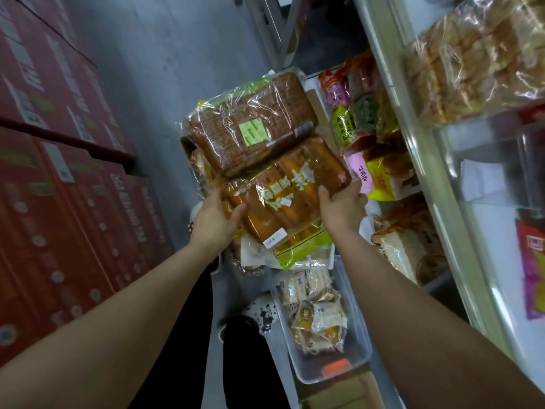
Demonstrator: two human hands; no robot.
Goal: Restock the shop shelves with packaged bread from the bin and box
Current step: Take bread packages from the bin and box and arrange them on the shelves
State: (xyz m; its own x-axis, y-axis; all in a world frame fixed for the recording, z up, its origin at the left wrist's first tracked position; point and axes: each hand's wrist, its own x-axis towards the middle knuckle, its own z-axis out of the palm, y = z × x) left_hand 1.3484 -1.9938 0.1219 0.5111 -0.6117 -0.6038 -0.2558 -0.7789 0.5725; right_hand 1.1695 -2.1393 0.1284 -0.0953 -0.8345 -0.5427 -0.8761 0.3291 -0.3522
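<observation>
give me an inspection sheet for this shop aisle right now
surface: grey floor, with a bin of small packets on it.
job's things: orange bread pack held in both hands; dark loaf pack touching its far edge; shelf at right holds more packs.
clutter: loose packets under the held packs.
hands: left hand grips the orange pack's left edge, right hand its right edge.
cables: nothing seen.
surroundings: red cartons stacked at left.

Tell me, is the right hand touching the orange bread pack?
Touching. The head view shows the right hand gripping the right edge of the orange bread pack.
</observation>
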